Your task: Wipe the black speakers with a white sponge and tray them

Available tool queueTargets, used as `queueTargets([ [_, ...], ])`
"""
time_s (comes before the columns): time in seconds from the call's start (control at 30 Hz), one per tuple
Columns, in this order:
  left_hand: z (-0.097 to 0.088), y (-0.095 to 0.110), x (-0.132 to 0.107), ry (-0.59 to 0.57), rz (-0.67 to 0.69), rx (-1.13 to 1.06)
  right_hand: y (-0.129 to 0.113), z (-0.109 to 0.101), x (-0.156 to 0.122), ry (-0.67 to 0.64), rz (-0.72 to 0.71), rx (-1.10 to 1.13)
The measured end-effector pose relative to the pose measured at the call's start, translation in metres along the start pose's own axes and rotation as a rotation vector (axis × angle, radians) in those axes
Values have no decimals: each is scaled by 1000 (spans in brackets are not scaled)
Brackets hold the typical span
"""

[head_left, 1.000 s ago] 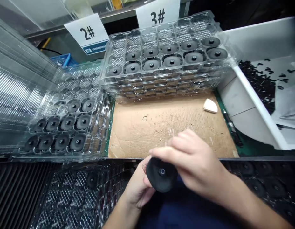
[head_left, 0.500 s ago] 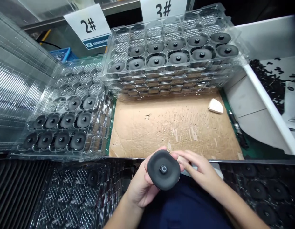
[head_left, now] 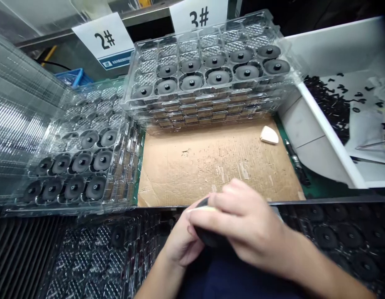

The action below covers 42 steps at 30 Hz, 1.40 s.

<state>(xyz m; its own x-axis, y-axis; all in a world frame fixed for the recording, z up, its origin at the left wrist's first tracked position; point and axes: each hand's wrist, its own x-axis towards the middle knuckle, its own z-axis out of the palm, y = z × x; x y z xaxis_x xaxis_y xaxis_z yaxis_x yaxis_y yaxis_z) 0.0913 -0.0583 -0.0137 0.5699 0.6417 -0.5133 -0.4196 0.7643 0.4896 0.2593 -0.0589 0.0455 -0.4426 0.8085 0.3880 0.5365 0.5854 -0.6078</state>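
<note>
My left hand is closed around a black rounded part, held low in front of my body. Earlier its dished face with a small central hub showed; most of it is now covered. My right hand, blurred by motion, lies over the part with its fingers pinched together. A pale yellowish edge shows at those fingertips, too little to name. Beyond the hands lies a cardboard sheet.
Clear plastic trays with similar black parts are stacked at the back; another stack stands left. A white block and a black pen-like tool lie right, beside a white bin holding small black pieces. More trays sit below.
My right hand has moved from beside the black part to over it, now covering its hub. My left hand keeps hold of the part. The camera view has shifted a little.
</note>
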Motion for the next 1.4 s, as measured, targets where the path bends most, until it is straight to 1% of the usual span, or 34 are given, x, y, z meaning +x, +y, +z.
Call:
queueTargets([
  [0.07, -1, -1, -1, -23, 29, -29, 6, 1, 1, -91, 128, -53],
  [0.1, -1, -2, 0, -38, 42, -37, 8, 2, 1, -106, 150, -84],
  [0.13, -1, -3, 0, -52, 53, -40, 8, 3, 1, -90, 126, -88],
  [0.2, -1, -4, 2, -64, 68, -28, 4, 7, 0, 16, 26, -23],
  [0.23, -2, -5, 3, -57, 76, -19, 0, 9, -1, 82, 11, 12],
  [0.27, -2, -5, 4, -46, 86, -14, -5, 12, -2, 144, 41, 23],
  [0.3, -2, -5, 5, -32, 103, -18, -9, 14, -4, 193, 105, 1],
  [0.33, -2, -4, 5, -19, 124, -29, -13, 16, -7, 218, 176, -39],
  [0.37, -2, -4, 6, -10, 150, -44, -15, 17, -10, 212, 231, -57],
  [0.4, -2, -4, 6, -5, 176, -59, -15, 18, -14, 182, 259, -18],
  [0.43, -2, -3, 6, -2, 201, -72, -13, 20, -17, 144, 267, 81],
  [0.47, -1, -3, 6, 6, 228, -77, -9, 21, -21, 118, 280, 222],
  [0.5, 0, -2, 6, 26, 256, -77, -3, 23, -25, 121, 323, 370],
  [0.53, 1, -2, 6, 52, 282, -76, 4, 25, -28, 161, 395, 497],
  [0.57, 2, -2, 6, 73, 305, -77, 11, 27, -31, 232, 484, 583],
  [0.63, 4, -1, 6, 81, 328, -84, 20, 28, -35, 425, 640, 615],
  [0.67, 5, -1, 6, 68, 327, -88, 20, 27, -35, 504, 676, 585],
  [0.7, 6, -2, 6, 54, 321, -93, 18, 26, -33, 552, 672, 535],
  [0.73, 7, -2, 6, 48, 313, -92, 13, 25, -30, 565, 636, 463],
  [0.77, 8, -3, 6, 53, 301, -83, 6, 24, -26, 547, 565, 372],
  [0.83, 9, -3, 5, 84, 265, -49, -7, 23, -17, 464, 365, 202],
  [0.87, 9, -3, 4, 103, 255, -32, -13, 23, -12, 399, 276, 160],
  [0.9, 9, -2, 3, 121, 252, -21, -17, 23, -8, 317, 220, 158],
  [0.93, 8, -2, 2, 141, 258, -18, -19, 23, -5, 228, 202, 185],
  [1.0, 8, -1, 0, 171, 273, -32, -19, 24, 1, 66, 232, 241],
  [1.03, 8, -2, -1, 175, 267, -37, -19, 25, 4, 35, 246, 233],
  [1.07, 8, -2, -1, 169, 248, -36, -17, 26, 6, 65, 245, 191],
  [1.13, 9, -3, -2, 148, 202, -23, -16, 28, 10, 204, 204, 77],
  [1.17, 9, -3, -2, 136, 189, -23, -16, 29, 9, 243, 172, 60],
  [1.2, 8, -2, -2, 123, 189, -29, -17, 29, 7, 239, 145, 79],
  [1.27, 5, -1, -3, 79, 201, -55, -19, 24, -2, 128, 130, 168],
  [1.33, 0, -1, -3, 29, 200, -70, -20, 17, -13, 32, 214, 190],
  [1.4, -2, -3, -2, 6, 189, -68, -21, 10, -18, 38, 322, 64],
])
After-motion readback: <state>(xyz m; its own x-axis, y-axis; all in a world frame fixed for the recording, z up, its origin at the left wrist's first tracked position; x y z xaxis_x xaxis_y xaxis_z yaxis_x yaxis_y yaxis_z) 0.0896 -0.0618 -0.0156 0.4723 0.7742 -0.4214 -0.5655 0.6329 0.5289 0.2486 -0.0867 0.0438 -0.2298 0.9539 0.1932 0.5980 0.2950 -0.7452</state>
